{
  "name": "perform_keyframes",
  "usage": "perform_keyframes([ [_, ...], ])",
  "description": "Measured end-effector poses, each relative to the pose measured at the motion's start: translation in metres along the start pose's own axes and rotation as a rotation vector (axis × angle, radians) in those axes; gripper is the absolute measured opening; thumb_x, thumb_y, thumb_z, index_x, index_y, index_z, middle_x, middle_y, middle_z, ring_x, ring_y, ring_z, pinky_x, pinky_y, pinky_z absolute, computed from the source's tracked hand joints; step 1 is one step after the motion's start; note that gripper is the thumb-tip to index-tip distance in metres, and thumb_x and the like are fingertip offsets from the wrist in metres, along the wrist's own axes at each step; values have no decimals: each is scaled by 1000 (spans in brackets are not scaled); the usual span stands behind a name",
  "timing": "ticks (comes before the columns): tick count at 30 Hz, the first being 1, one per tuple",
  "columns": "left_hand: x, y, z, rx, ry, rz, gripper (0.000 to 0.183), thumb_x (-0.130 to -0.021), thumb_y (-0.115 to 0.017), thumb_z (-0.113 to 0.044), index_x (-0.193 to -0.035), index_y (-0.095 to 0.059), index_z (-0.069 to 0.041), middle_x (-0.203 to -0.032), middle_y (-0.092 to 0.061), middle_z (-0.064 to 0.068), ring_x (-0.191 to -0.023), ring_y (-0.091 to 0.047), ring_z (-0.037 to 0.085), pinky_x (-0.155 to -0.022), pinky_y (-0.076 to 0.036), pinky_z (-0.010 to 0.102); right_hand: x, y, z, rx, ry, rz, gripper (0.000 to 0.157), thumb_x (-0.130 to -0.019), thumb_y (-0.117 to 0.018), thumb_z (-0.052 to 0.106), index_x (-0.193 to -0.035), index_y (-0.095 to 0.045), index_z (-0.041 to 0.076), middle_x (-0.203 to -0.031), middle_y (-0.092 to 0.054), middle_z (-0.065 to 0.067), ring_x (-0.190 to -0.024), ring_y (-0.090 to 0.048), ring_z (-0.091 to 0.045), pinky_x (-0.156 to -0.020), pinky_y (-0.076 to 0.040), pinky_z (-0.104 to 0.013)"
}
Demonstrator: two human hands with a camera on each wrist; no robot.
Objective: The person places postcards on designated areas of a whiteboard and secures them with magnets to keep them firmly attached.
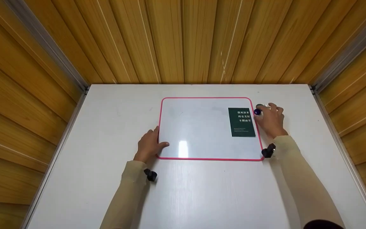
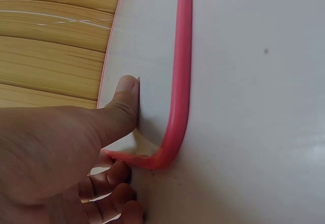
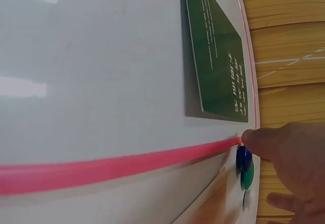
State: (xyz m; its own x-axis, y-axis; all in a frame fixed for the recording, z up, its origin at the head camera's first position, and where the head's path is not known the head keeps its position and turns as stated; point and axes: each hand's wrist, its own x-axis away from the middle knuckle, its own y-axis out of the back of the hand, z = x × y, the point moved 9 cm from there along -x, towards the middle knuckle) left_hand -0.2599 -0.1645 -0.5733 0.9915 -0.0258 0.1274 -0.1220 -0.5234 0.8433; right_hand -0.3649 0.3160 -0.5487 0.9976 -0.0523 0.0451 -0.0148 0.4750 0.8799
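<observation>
A whiteboard (image 1: 199, 127) with a pink rim lies on the table. My left hand (image 1: 148, 144) grips its lower left edge, the thumb (image 2: 124, 99) over the white face and the other fingers curled at the rim. A dark green card (image 1: 241, 122) with white writing lies on the board's right side. Just beyond the right rim, my right hand (image 1: 270, 119) pinches a round blue magnet (image 1: 257, 112) between thumb and forefinger. A green magnet (image 3: 248, 176) sits right behind the blue one, and a paler round piece (image 3: 247, 198) is partly hidden by the hand.
The white table (image 1: 183, 197) extends around the board. Yellow wood-look panels (image 1: 199, 41) wall off its back and sides, with grey metal strips (image 1: 345, 57) at the corners. Small black cameras (image 1: 268, 150) sit on both wrists. A dark rounded shape (image 1: 322, 224) shows at the bottom right.
</observation>
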Motion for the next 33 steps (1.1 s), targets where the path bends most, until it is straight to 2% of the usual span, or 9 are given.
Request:
perform_keyframes([
  [14,-1,0,2,21,21,-4,91,-86,-84,-39,-159,-39,-7,-116,-63,16,-101,-59,29,-98,-49,49,-7,-3,-7,24,18,47,51,-103,-65,25,-149,-52,7,-161,-15,-35,-147,-1,-61,-115,-5,-72],
  [25,1,-1,2,25,31,-1,91,-86,-84,-37,-159,-38,-8,-116,-63,16,-102,-59,30,-99,-49,49,-12,-4,-9,40,20,29,42,-103,-62,21,-140,-58,2,-159,-21,-34,-144,-10,-61,-114,-13,-71],
  [33,1,3,-2,13,-7,-10,91,-86,-84,-37,-157,-39,-2,-112,-62,18,-98,-58,30,-94,-49,50,-13,-3,-9,50,21,9,39,-102,-64,21,-136,-60,1,-158,-23,-35,-143,-12,-61,-113,-15,-73],
])
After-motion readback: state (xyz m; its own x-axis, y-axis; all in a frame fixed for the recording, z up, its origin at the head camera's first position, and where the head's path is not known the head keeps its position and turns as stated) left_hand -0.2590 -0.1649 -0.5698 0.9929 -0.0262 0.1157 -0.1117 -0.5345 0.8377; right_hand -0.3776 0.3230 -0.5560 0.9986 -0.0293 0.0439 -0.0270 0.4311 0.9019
